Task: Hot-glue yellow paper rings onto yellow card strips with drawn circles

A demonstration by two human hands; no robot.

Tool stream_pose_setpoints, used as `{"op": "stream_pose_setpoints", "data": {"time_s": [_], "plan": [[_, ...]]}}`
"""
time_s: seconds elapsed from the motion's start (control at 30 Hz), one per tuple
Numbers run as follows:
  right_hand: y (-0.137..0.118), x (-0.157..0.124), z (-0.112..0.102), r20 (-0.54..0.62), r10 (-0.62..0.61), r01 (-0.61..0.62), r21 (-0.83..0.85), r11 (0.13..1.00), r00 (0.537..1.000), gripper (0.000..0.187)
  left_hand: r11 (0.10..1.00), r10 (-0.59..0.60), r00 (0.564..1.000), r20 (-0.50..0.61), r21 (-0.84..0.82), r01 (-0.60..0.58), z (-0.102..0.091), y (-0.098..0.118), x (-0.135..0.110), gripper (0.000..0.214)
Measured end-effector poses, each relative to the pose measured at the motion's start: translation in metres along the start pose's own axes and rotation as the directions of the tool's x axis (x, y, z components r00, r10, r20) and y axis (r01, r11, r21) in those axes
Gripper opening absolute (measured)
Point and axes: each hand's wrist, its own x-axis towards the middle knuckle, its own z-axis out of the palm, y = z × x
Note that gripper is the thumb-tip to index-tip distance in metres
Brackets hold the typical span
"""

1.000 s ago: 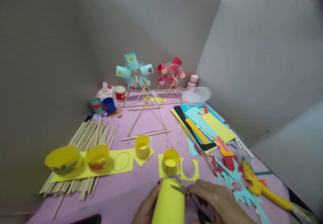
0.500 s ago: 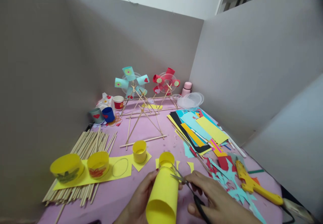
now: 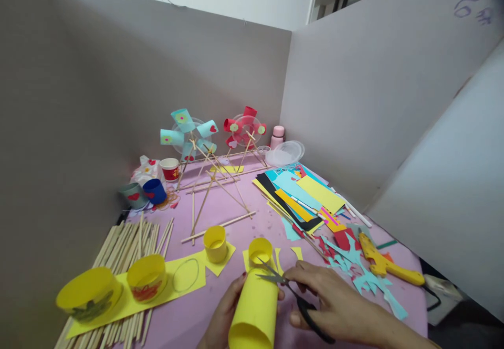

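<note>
My left hand (image 3: pixel 226 309) is closed around a yellow paper tube (image 3: pixel 254 307), tilted with its open end toward me. In my right hand (image 3: pixel 323 291) is a pair of scissors (image 3: pixel 301 302) with black handles. Their blades are parted and lie over the tube's far end. Just beyond that end stands a short yellow paper ring (image 3: pixel 260 249) on a yellow scrap. A small yellow paper cup (image 3: pixel 215 244) is on another yellow piece to the left.
Two larger yellow rings (image 3: pixel 146 278) sit on a yellow strip (image 3: pixel 187 275) over wooden sticks (image 3: pixel 114 254). Stick frames with a blue paper wheel (image 3: pixel 189 134) and a red one (image 3: pixel 246 128) stand behind. Coloured sheets (image 3: pixel 321 194), paper scraps (image 3: pixel 370 281) and a yellow glue gun (image 3: pixel 388 265) lie right.
The view has swung to the right, so the table's things appear farther left. My hands keep hold of the tube and scissors, with the parted blades still at the tube's far end.
</note>
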Motion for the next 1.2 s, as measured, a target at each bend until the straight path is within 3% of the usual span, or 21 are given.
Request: {"op": "stream_pose_setpoints", "data": {"time_s": [0.53,0.7,0.93,1.2], "plan": [[-0.003,-0.002,0.0,-0.029,-0.019,0.018,-0.027,0.999,0.999,0.034,0.993,0.009,0.998,0.055,0.115,-0.016,-0.002,-0.002,0.004,0.036],[-0.001,-0.002,0.0,0.004,-0.027,0.027,0.019,0.999,1.0,0.032,0.99,0.089,0.996,0.0,0.11,-0.089,0.002,-0.007,0.002,0.031],[0.002,0.0,0.002,-0.007,-0.019,0.019,0.039,0.999,1.0,0.027,0.991,0.062,0.997,-0.042,0.119,-0.056,0.008,-0.004,-0.001,0.027],[0.006,0.001,0.004,0.004,0.036,-0.036,0.033,0.999,0.999,0.029,0.987,0.055,0.998,-0.043,0.156,-0.048,0.005,-0.002,-0.001,0.038]]}}
